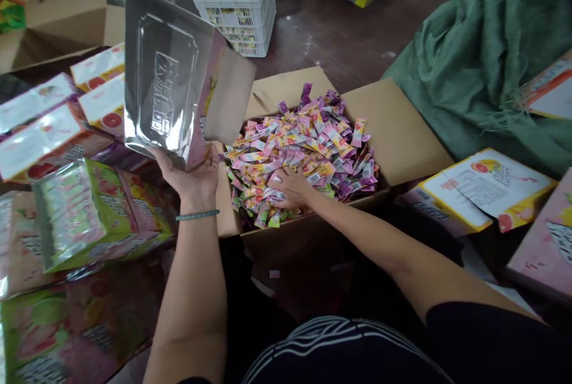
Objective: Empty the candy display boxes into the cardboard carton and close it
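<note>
Clear film [147,33] fronts the display box [192,74] that our left hand [193,180] holds tilted above the left edge of the carton [395,134]. That grip cups the box's lower corner from beneath, thumb to one side and fingers to the other, apparently so the palm bears the weight and the panels stand clear of the pile.

Loose sachets [313,134] in pink, purple, yellow and green heap up inside the carton. Our right hand [292,187] reaches among them near the front edge, left of the middle; its fingertips are partly lost between wrappers, so we cannot tell whether that grip is closed on any. The flaps [281,90] lie folded outward, which seems to leave the heap easy to reach.

Beyond the left edge we have stacked boxes [38,140], and a green box [114,205] nearer us. Just past the near right corner lies a white-and-yellow box [469,184], with green cloth [469,74] behind it. Past the far edge, white crates [236,9] stand piled on the floor [330,30], probably to save room.
</note>
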Motion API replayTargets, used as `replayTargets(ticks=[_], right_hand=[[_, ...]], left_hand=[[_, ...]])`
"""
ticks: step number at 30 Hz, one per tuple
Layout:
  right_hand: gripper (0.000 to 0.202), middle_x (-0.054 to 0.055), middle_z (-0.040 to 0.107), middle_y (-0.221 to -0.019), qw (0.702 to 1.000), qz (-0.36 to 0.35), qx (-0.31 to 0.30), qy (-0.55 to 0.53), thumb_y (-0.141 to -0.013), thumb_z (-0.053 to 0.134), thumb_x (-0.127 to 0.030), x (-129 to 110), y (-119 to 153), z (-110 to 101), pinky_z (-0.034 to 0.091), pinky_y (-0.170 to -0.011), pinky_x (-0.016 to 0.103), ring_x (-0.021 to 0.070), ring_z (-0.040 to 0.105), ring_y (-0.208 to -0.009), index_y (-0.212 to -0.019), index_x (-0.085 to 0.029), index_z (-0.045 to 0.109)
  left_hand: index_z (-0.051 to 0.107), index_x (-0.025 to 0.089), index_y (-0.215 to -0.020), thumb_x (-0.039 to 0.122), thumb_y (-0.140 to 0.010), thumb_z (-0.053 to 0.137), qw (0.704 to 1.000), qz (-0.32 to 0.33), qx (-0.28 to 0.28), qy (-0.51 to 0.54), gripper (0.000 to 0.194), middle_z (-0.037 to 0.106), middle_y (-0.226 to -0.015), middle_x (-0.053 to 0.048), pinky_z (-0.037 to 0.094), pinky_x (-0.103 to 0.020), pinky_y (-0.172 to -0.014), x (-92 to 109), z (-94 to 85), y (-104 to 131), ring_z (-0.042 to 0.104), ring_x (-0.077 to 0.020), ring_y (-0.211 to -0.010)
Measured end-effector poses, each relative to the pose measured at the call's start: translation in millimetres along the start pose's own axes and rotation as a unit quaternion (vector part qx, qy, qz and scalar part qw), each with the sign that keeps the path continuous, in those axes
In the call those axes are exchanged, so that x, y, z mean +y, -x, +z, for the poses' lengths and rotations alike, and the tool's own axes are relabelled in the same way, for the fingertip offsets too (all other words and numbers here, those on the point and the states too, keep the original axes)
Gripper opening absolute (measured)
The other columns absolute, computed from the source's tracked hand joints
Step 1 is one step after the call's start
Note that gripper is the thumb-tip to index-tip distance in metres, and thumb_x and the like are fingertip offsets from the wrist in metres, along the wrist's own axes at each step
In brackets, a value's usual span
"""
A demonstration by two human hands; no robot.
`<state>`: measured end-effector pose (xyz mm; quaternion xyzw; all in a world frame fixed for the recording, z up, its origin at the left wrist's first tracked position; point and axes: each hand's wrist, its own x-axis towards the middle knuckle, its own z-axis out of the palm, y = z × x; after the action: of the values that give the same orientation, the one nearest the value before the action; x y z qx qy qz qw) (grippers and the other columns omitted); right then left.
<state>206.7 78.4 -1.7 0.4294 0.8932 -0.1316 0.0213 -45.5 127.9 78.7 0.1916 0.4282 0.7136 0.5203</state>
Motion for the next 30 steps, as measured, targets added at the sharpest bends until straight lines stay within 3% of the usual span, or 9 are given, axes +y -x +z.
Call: replayTargets(ticks=[5, 11, 15, 18, 20, 23, 26, 30], right_hand=[[0.053, 0.02, 0.055, -0.129, 0.999, -0.037, -0.029, 0.028, -0.091, 0.071, -0.054, -22, -9, 19, 0.044, -0.098, 0.058, 0.0362, 0.046, -0.118, -0.132, -0.02, 0.067], [0.061, 0.019, 0.052, -0.137, 0.996, -0.024, -0.079, 0.015, -0.095, 0.067, -0.054, -20, -33, 36, 0.039, -0.108, 0.062, 0.0364, 0.044, -0.125, -0.145, -0.021, 0.059], [0.072, 0.019, 0.05, -0.144, 0.993, -0.015, -0.116, -0.006, -0.094, 0.068, -0.063, -21, -39, 11, 0.038, -0.112, 0.062, 0.0367, 0.042, -0.133, -0.151, -0.021, 0.055], [0.083, 0.019, 0.041, -0.157, 0.989, 0.008, -0.148, -0.015, -0.091, 0.071, -0.071, -28, -23, -19, 0.036, -0.114, 0.067, 0.0395, 0.037, -0.142, -0.158, -0.026, 0.049], [0.085, 0.018, 0.032, -0.164, 0.992, 0.012, -0.122, -0.01, -0.093, 0.067, -0.074, -29, -7, -38, 0.034, -0.115, 0.07, 0.0414, 0.031, -0.146, -0.162, -0.031, 0.044], [0.078, 0.016, 0.029, -0.167, 1.0, 0.008, -0.008, 0.017, -0.098, 0.058, -0.075, -14, 10, -62, 0.034, -0.117, 0.068, 0.0413, 0.031, -0.147, -0.162, -0.033, 0.044], [0.087, 0.014, 0.021, -0.171, 0.993, 0.084, 0.074, 0.044, -0.094, 0.063, -0.078, 22, 1, -70, 0.031, -0.119, 0.068, 0.0456, 0.023, -0.151, -0.164, -0.032, 0.041], [0.103, 0.012, 0.01, -0.175, 0.983, 0.185, -0.001, 0.011, -0.091, 0.069, -0.075, 64, -48, -54, 0.038, -0.115, 0.07, 0.0503, 0.018, -0.153, -0.171, -0.034, 0.02]], left_hand=[[0.064, 0.026, -0.106, 0.075, -0.096, 0.043, 0.994, -0.029, 0.08, 0.069, 0.054, 0.068, -0.129, -0.008, 0.062, -0.035, -0.083, 32, -4.3, 23, 0.061, -0.0266, -0.123], [0.064, 0.024, -0.097, 0.068, -0.102, 0.03, 0.985, -0.068, 0.134, 0.084, 0.056, 0.069, -0.117, -0.009, 0.061, -0.031, -0.072, 46, 6.5, 26, 0.067, -0.0238, -0.103], [0.064, 0.023, -0.105, 0.07, -0.1, 0.036, 0.983, -0.055, 0.155, 0.08, 0.055, 0.068, -0.112, -0.01, 0.057, -0.028, -0.066, 39, 21.6, 28, 0.065, -0.022, -0.095], [0.063, 0.025, -0.108, 0.068, -0.1, 0.04, 0.984, -0.049, 0.151, 0.084, 0.05, 0.067, -0.113, -0.008, 0.054, -0.029, -0.07, 37, 25.3, 30, 0.064, -0.021, -0.097], [0.062, 0.025, -0.112, 0.068, -0.1, 0.041, 0.982, -0.043, 0.158, 0.092, 0.05, 0.067, -0.114, -0.007, 0.052, -0.029, -0.07, 39, 23.1, 32, 0.062, -0.0205, -0.096], [0.061, 0.022, -0.115, 0.069, -0.1, 0.042, 0.981, -0.032, 0.164, 0.102, 0.054, 0.066, -0.111, -0.006, 0.051, -0.03, -0.068, 45, 15.1, 32, 0.061, -0.0203, -0.094], [0.062, 0.021, -0.114, 0.07, -0.099, 0.043, 0.979, -0.027, 0.176, 0.099, 0.055, 0.066, -0.11, -0.006, 0.053, -0.031, -0.068, 50, 4.3, 30, 0.062, -0.021, -0.094], [0.064, 0.025, -0.107, 0.069, -0.097, 0.048, 0.981, -0.027, 0.175, 0.083, 0.048, 0.068, -0.114, -0.009, 0.058, -0.033, -0.07, 54, -10.0, 26, 0.065, -0.0254, -0.1]])
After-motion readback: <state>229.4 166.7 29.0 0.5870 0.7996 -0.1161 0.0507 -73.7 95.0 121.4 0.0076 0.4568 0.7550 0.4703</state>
